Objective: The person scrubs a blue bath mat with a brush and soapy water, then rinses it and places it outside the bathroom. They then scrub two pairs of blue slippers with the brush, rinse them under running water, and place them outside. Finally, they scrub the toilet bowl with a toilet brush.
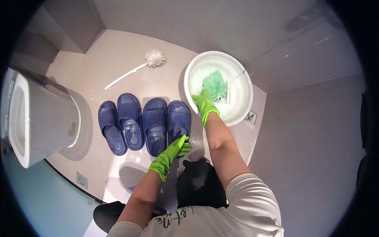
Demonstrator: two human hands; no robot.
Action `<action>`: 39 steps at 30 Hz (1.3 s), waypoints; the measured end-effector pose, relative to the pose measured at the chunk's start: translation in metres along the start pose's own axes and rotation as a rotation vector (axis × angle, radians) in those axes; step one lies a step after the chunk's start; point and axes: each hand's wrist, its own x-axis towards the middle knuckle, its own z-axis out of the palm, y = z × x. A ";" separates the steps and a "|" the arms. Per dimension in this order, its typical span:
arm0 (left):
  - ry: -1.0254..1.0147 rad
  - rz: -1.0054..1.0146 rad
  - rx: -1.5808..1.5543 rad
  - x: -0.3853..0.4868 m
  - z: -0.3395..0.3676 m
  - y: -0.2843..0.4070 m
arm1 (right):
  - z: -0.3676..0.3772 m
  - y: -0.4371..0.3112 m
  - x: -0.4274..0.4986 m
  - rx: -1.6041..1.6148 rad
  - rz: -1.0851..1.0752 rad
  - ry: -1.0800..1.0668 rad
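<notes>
My right hand [206, 105], in a bright green rubber glove, reaches over the near left rim of a round white basin [247, 89] of water. Its fingers grip the lower end of a light green cloth [216, 84] lying in the water. Partly hidden by the cloth is a white bristled object [228, 97], perhaps a brush. My left hand [171, 154], gloved the same way, hovers empty by the heel of the rightmost slipper [179, 117], fingers apart. Three more wet dark blue slippers, one [154, 127] beside it, others [130, 121] [112, 127] further left, stand in a row.
A white toilet brush [127, 76] with a fluffy head lies beyond the slippers. At the left stands a white toilet [50, 118]. Floor drains [82, 180] [251, 117] sit near a glass panel [44, 195] and right of the basin. Grey walls [308, 133] border the wet tiled floor.
</notes>
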 end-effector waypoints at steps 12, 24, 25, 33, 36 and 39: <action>0.255 0.315 -0.176 0.004 -0.033 0.017 | -0.162 -0.028 0.063 0.980 -0.326 -0.164; 0.458 0.490 0.068 -0.031 -0.067 0.013 | -0.035 0.151 0.071 0.863 -0.318 -0.250; 0.468 0.451 0.061 -0.035 -0.072 0.011 | -0.050 0.149 0.070 0.821 -0.126 -0.234; 0.055 0.325 -0.001 -0.046 -0.085 0.012 | -0.133 0.107 -0.008 0.627 -0.144 0.146; 0.236 0.289 0.250 -0.051 -0.075 0.021 | -0.190 0.146 -0.063 0.417 -0.218 -0.018; 0.220 0.255 0.227 -0.046 -0.070 0.036 | -0.258 0.211 -0.141 -0.108 -0.097 -0.025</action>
